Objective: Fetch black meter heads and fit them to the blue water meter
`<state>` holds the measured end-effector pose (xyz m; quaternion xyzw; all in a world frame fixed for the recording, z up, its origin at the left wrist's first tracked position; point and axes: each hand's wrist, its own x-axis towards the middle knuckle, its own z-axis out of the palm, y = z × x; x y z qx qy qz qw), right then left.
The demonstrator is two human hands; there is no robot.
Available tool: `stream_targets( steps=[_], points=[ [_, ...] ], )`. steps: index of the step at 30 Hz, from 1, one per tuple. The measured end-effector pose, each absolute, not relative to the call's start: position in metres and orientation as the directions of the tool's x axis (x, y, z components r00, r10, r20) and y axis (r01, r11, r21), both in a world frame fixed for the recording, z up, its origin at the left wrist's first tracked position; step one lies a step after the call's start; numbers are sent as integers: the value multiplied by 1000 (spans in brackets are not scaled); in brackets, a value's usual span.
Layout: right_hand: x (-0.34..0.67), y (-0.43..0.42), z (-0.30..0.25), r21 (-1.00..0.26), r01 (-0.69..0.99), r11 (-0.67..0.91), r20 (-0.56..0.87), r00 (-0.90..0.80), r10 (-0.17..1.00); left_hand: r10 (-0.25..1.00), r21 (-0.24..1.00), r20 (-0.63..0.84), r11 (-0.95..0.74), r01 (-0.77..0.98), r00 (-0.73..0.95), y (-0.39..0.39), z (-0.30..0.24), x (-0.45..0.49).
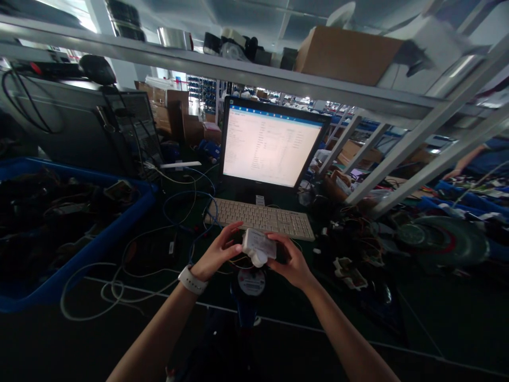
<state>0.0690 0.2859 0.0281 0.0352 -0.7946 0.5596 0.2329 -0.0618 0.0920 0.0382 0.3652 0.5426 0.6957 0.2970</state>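
Note:
A small white plastic module (259,245) with a flat, pale face and a rounded lower part is held up in front of the keyboard. My right hand (292,261) grips its right side between thumb and fingers. At its left edge is my left hand (220,252), fingers curved and apart; the thumb tip is close to the module, and whether it touches I cannot tell. Thin wires show below the module. Just beneath stands a blue meter (251,282) with a round, pale dial, its lower body in shadow.
A beige keyboard (262,216) lies before a lit monitor (272,143). At left is a blue bin (149,199) of dark parts; a white cable (115,286) loops nearby. More parts (350,273) lie right. An overhead shelf (238,66) carries boxes; another person's arm (469,159) shows far right.

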Motion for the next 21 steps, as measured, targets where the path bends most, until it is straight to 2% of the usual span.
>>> stream_targets(
  steps=[5,9,14,18,21],
  points=[
    [75,283,38,-754,-375,539,496,-863,94,799,981,192,-149,121,-570,102,42,-49],
    [72,279,36,-689,-389,611,505,-863,21,737,979,202,-173,109,-645,102,32,-45],
    [63,268,27,-655,-399,642,563,-824,62,667,977,198,-195,88,-719,103,21,-41],
    [59,265,17,-663,-435,610,614,-781,110,567,992,124,-88,89,-814,106,6,-45],
    [63,272,17,-657,-447,607,621,-777,99,532,981,186,-56,186,-826,113,-1,-55]
  ],
)
